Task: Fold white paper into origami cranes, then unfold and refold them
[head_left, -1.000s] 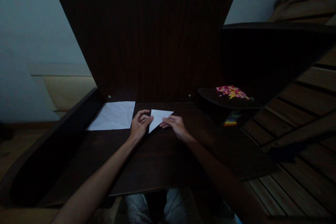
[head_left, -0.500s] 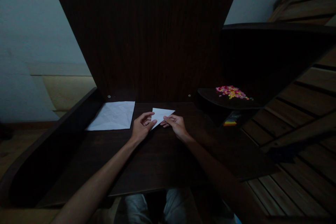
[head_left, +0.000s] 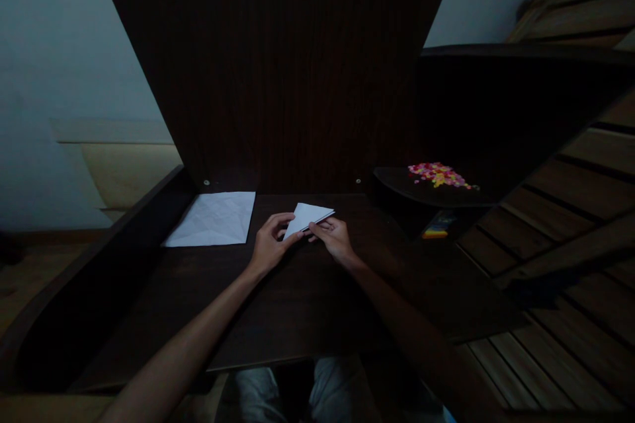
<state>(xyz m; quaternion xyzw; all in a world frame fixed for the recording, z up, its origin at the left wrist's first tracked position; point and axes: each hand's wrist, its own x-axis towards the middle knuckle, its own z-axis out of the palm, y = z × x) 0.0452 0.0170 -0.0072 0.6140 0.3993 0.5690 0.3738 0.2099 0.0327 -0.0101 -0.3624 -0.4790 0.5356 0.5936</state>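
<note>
White paper triangle (head_left: 308, 215), pinched by both hands (head_left: 268, 243), forearms (head_left: 201, 337) stretched forward, slanting inward

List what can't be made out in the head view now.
All in the head view:
- Folded paper: underside faces away; lower edge partly covered by the left hand and right hand.
- Colourful pile: pieces too small to identify.
- Legs: partly hidden by the desk, cut off by the bottom edge.

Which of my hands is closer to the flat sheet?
Left. Your left hand is just right of the sheet, not touching it; your right hand is farther right, at the folded paper's other side.
</note>
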